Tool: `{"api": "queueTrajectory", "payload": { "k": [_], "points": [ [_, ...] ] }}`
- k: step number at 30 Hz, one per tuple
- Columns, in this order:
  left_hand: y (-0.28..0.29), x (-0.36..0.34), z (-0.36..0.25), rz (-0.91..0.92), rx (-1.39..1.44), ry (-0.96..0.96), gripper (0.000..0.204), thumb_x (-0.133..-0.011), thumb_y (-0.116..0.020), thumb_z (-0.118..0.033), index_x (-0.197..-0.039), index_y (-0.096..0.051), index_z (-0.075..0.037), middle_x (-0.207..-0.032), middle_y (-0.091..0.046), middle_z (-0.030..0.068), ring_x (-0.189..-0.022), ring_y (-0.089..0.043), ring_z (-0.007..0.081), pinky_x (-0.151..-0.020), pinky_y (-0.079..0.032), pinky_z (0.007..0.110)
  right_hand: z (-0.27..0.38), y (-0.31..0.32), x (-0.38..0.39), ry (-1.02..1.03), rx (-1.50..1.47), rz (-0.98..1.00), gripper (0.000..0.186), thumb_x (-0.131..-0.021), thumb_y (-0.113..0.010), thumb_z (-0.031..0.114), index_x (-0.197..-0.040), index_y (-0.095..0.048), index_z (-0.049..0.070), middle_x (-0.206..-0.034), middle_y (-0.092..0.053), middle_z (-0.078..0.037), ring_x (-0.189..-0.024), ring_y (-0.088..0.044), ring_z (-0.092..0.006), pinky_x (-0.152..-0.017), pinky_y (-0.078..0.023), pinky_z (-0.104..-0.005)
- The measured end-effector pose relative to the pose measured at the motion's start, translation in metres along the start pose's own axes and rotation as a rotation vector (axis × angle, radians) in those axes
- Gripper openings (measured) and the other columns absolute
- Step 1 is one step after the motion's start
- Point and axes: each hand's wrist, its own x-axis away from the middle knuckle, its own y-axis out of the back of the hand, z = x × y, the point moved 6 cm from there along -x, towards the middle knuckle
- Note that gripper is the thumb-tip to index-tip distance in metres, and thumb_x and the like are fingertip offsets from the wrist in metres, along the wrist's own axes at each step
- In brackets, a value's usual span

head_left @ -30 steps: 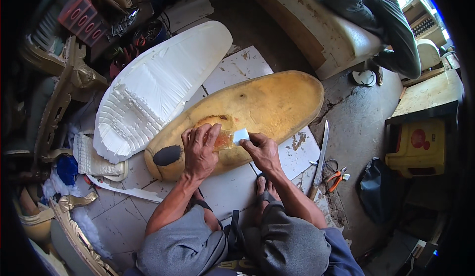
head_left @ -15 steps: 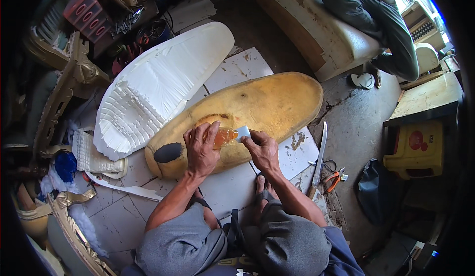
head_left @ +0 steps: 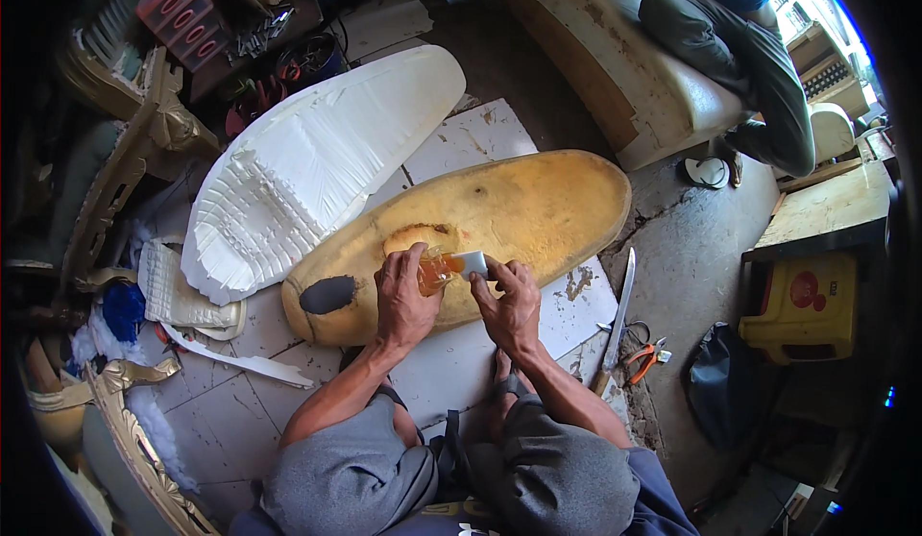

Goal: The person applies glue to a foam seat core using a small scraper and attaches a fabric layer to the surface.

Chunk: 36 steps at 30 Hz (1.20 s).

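Observation:
My left hand is wrapped round a clear plastic container of orange, glue-like liquid. Between the fingertips of my right hand is a small flat white piece, which looks like a spreader. Orange shows at its left end, beside the container's mouth. Both hands are over a long yellow foam seat pad, which has a dark patch near its left end and a rough-edged hollow just beyond my left hand. Behind the pad rests a white seat cover, its stitched, wrinkled side showing.
Right of the pad lie a long knife and orange-handled pliers. A yellow plastic case stands further right. Another person's leg rests against a worn sofa at the back. Carved frames crowd the left side.
The white piece has tilted and drawn slightly away from the container's mouth, with orange now on its end. The container has shifted a little right with my left hand. The whole view has shifted slightly.

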Motion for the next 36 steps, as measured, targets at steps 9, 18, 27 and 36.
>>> {"api": "queueTrajectory", "payload": {
  "k": [9,18,27,36],
  "points": [
    [0.008,-0.004,0.028,-0.03,0.031,0.142,0.068,-0.075,-0.084,-0.009,-0.137,-0.055,-0.005,-0.116,-0.064,0.0209,-0.109,-0.063,0.0416,-0.093,-0.053,0.049,-0.001,-0.011,-0.005,-0.406,-0.571,0.467,0.03,-0.091,-0.075,0.018,-0.111,-0.077,-0.004,-0.085,-0.067,-0.001,-0.086,-0.061,-0.0111,-0.076,-0.047,-0.0296],
    [0.051,0.0,0.079,-0.151,0.098,0.261,0.073,-0.074,-0.092,-0.014,-0.136,-0.056,-0.001,-0.126,-0.066,0.0217,-0.115,-0.067,0.0372,-0.099,-0.054,0.043,-0.176,0.127,-0.154,-0.319,-0.283,-0.312,0.036,-0.097,-0.069,0.028,-0.112,-0.078,-0.002,-0.087,-0.076,-0.004,-0.078,-0.062,-0.0104,-0.07,-0.048,-0.0273],
    [0.105,0.024,0.123,-0.278,-0.018,0.33,0.071,-0.075,-0.088,-0.01,-0.137,-0.055,-0.001,-0.123,-0.065,0.0205,-0.115,-0.063,0.04,-0.1,-0.049,0.047,-0.228,0.158,-0.216,-0.544,0.433,-0.261,0.052,-0.079,-0.067,0.045,-0.112,-0.079,0.007,-0.107,-0.076,-0.025,-0.107,-0.072,-0.0419,-0.096,-0.054,-0.047],
    [0.102,0.043,0.147,-0.233,0.053,0.407,0.072,-0.075,-0.088,-0.011,-0.138,-0.054,-0.001,-0.127,-0.064,0.0223,-0.119,-0.06,0.0426,-0.105,-0.046,0.05,-0.177,0.082,-0.242,-0.143,0.519,-0.132,0.038,-0.085,-0.066,0.034,-0.106,-0.079,0.005,-0.103,-0.074,-0.025,-0.102,-0.072,-0.0416,-0.092,-0.055,-0.0482]
  ]
}}
